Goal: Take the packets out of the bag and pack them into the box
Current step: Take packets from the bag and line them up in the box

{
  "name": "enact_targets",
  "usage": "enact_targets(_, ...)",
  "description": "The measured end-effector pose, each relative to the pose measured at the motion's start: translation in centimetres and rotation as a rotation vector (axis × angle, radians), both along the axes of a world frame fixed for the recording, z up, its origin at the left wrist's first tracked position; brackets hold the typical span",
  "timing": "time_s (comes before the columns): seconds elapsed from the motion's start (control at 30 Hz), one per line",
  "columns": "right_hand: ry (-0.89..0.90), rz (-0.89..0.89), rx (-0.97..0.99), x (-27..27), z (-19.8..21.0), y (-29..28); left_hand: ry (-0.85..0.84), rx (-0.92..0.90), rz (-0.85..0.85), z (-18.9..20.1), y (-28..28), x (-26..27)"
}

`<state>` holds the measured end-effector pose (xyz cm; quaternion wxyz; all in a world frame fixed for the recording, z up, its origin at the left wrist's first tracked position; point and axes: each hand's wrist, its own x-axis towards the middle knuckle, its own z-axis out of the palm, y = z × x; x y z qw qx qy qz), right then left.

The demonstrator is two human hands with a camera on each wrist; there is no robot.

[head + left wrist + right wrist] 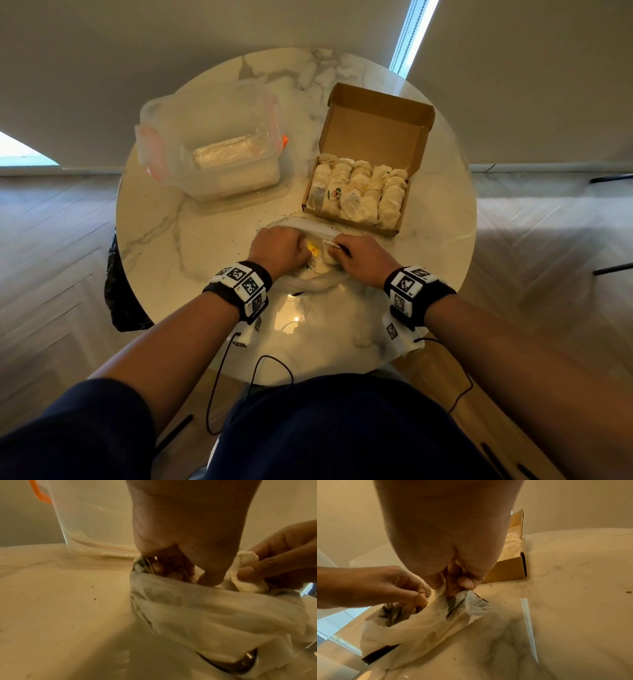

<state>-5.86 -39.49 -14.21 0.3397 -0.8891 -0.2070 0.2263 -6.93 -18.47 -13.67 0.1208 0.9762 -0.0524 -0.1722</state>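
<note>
Reaching down with both hands, I am working at the mouth of the thin white bag (310,281), which lies crumpled on the marble table (164,240) near its front edge. My left hand (279,247) has its fingers curled down inside the opening; the left wrist view shows them bent among the contents, but I cannot tell exactly what they grip there. My right hand (359,255) pinches a pale packet (247,573) between thumb and fingertips at the bag's rim, right beside my left hand. Something small and yellow (312,249) shows between my two hands, too small to identify. Just beyond the bag, toward the right side of the table, sits the cardboard box (373,137) with its lid flap standing open at the back; rows of cream packets (359,192) fill its tray. Toward the far left part of the table stands a clear plastic container (212,144) with orange clips, well apart from the box. Dark crumbs are scattered over the marble around the bag and box. A black bag (120,294) hangs off the table's left edge.
</note>
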Motion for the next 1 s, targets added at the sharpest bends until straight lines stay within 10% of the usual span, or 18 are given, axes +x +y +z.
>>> enact_targets(0.67, -0.004, -0.044, -0.059, -0.5, 0.5, 1.0, -0.082, 0.127, -0.087, -1.4, 0.8, -2.3)
enact_targets(1.0, -0.036, -0.098, -0.086, -1.0, 0.3, 0.7, 0.011, -0.392, -0.110, 1.2, 2.1, -2.6)
